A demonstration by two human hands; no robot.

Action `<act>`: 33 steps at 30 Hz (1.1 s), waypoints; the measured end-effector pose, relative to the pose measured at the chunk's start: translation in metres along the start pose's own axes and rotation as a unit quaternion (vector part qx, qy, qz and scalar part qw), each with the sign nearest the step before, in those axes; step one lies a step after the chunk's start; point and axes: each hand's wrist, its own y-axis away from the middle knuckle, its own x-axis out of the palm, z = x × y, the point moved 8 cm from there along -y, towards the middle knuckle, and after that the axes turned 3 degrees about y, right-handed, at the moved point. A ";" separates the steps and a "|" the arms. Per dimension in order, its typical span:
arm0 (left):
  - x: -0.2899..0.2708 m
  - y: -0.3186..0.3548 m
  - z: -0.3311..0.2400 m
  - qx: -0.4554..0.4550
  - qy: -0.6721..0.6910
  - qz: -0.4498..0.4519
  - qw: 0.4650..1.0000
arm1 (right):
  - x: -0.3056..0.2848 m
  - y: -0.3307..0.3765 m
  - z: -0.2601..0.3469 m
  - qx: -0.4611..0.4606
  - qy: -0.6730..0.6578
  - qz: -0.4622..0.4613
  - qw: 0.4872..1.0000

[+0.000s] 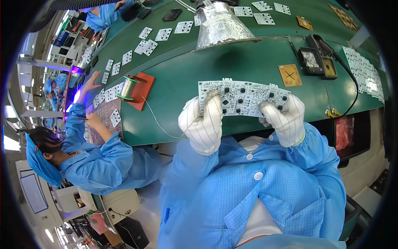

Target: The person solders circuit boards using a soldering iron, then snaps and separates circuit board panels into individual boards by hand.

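Both of my hands wear white striped gloves with darkened fingertips. Between them is a long, slightly curved white circuit board panel (243, 98) with several black square parts on its upper face. My left hand (203, 120) is closed on its left end, thumb on top. At the right end my right hand (284, 118) grips it the same way, thumb over the face and fingers underneath. The panel is held above the near edge of the green bench (174, 91). Left of it, a solder wire reel (129, 89) sits on a red stand, its wire trailing toward my left hand.
A foil-covered funnel hood (224, 27) hangs over the bench. At right are a soldering iron stand (317, 58) with a cord, a yellow square plate (290, 75) and white board panels (364, 72). Small boards (163, 34) lie across the far strip. A co-worker (87, 153) sits at left.
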 end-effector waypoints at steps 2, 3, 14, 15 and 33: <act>-0.010 -0.004 -0.009 0.028 -0.046 -0.059 0.997 | -0.003 0.009 0.001 0.018 0.030 -0.038 0.999; -0.011 -0.001 -0.010 -0.008 -0.043 -0.052 0.998 | 0.002 0.008 0.003 0.017 0.029 -0.038 0.999; 0.007 0.025 0.046 -0.255 0.249 0.092 0.930 | 0.040 0.027 -0.048 0.465 -0.472 -0.011 0.749; 0.019 0.036 0.052 -0.352 0.344 0.145 0.858 | 0.040 0.027 -0.048 0.462 -0.474 -0.023 0.749; 0.002 0.023 0.029 -0.129 0.168 0.021 0.977 | -0.012 -0.008 0.005 -0.045 -0.088 -0.062 0.993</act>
